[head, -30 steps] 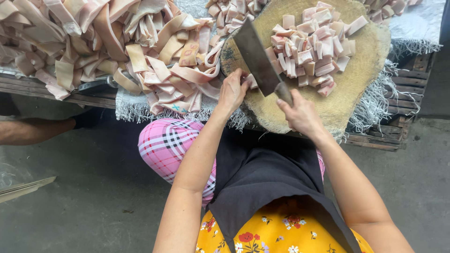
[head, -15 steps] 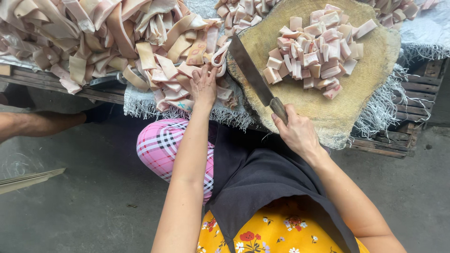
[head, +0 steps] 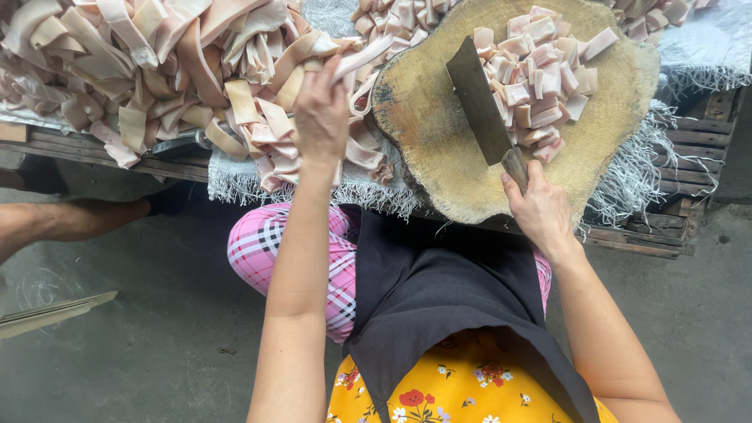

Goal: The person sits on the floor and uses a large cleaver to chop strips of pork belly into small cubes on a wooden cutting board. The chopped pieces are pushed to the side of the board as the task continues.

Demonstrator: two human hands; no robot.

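Reaching into the heap of long pale strips (head: 157,70), the left hand (head: 319,110) is curled over with its back to the camera, fingers closed around 1 strip (head: 368,56) that runs up and to the right from the fist toward the chopping block (head: 439,164). How tightly the fingers pinch cannot be told, since the palm side is hidden. The heap of strips, pink and cream like fatty pork skin, covers the left part of the low slatted wooden platform (head: 666,227), lying on a white woven sheet with a frayed edge (head: 627,188).

The right hand (head: 540,211) is wrapped shut around the wooden handle of a cleaver (head: 482,110). Its broad dark blade lies tilted across the block, tip pointing up and left, with its right side against a pile of small cut pieces (head: 540,74) gathered on the upper right of the block. The block is a thick round slice of tree trunk, worn and yellowish, standing at the platform's near edge just above the person's lap.

Below, a pink checked trouser knee (head: 266,251), a black apron (head: 439,305) and a yellow flowered garment (head: 439,392) show. At the far left, another person's limb (head: 70,219) lies along the grey concrete floor (head: 141,345)
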